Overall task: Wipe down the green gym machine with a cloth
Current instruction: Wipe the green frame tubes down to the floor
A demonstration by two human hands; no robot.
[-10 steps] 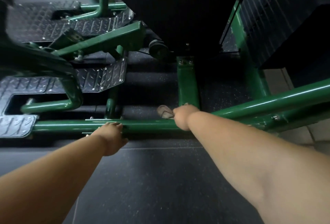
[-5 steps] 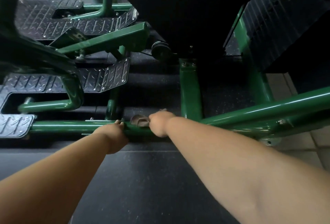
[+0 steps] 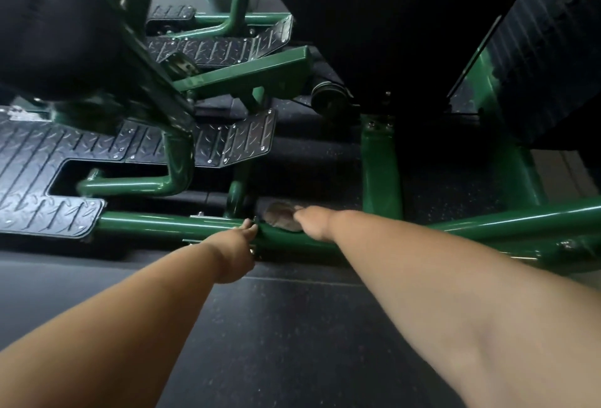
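Pressing down on the low green base tube (image 3: 156, 227), the right hand (image 3: 313, 222) has a small greyish-brown cloth (image 3: 281, 219) clenched in its fingers, and the rag sits on the top of the tube just left of the knuckles. Just beside it, the left hand (image 3: 235, 246) is curled over the same tube at a bolted joint, fingertips hooked on the far side, gripping the metal and nothing else. The two hands are nearly touching, with only the cloth between them. Both bare forearms stretch out from the bottom of the view, the person leaning low over the dark rubber floor (image 3: 276, 342).

Beyond the hands, a short green upright (image 3: 380, 173) rises from the base tube to the right of the cloth and meets a black shrouded housing (image 3: 374, 33) above. To the left lie black tread-pattern footplates (image 3: 35, 160), one close to the tube's left end, with a bent green pipe (image 3: 136, 185) running under them. A second green tube (image 3: 520, 217) angles off to the right behind the right forearm.
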